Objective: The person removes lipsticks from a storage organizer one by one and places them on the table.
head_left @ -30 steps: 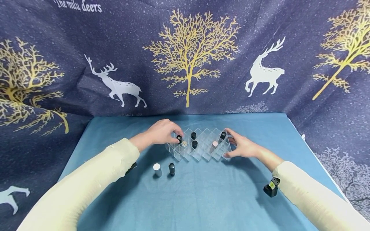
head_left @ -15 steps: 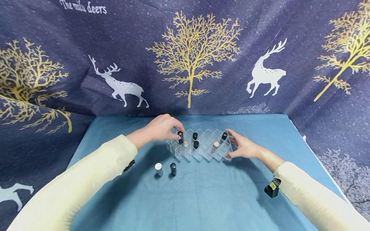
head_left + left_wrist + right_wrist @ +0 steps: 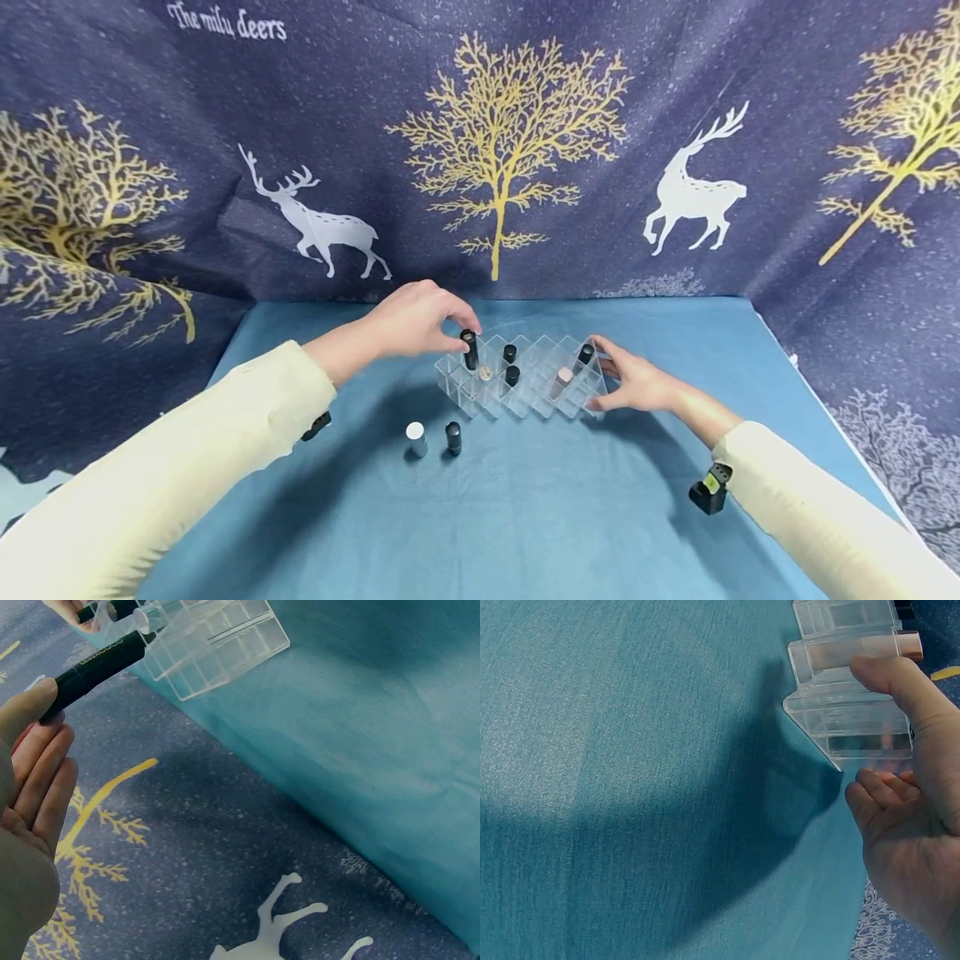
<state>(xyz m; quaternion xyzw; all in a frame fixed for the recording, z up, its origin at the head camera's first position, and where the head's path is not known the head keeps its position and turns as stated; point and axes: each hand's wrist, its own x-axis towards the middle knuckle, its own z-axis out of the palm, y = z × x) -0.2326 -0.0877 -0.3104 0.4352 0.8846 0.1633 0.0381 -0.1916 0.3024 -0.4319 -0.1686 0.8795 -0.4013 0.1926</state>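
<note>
My left hand (image 3: pixel 420 321) pinches the top of a black lipstick tube (image 3: pixel 470 350) between thumb and fingers. The tube stands nearly upright over the left part of a clear lipstick organizer (image 3: pixel 536 350). In the left wrist view the lipstick's far end (image 3: pixel 139 646) is at the organizer's openings; whether it is fully out I cannot tell. My right hand (image 3: pixel 637 379) grips the organizer's right end, thumb (image 3: pixel 885 675) at the front, fingers behind. Several lipsticks sit in the organizer: a gold-topped one (image 3: pixel 485 373), a pink-capped one (image 3: pixel 562 379) and black ones (image 3: pixel 512 375).
A white-capped tube (image 3: pixel 417 439) and a black tube (image 3: pixel 453 437) stand on the blue cloth (image 3: pixel 540 500) in front of the organizer's left end. A dark patterned curtain (image 3: pixel 337 125) hangs behind the table.
My left hand has risen, drawing the black lipstick upward so that more of it shows above the organizer. The right hand keeps its grip on the organizer; the head view has shifted slightly.
</note>
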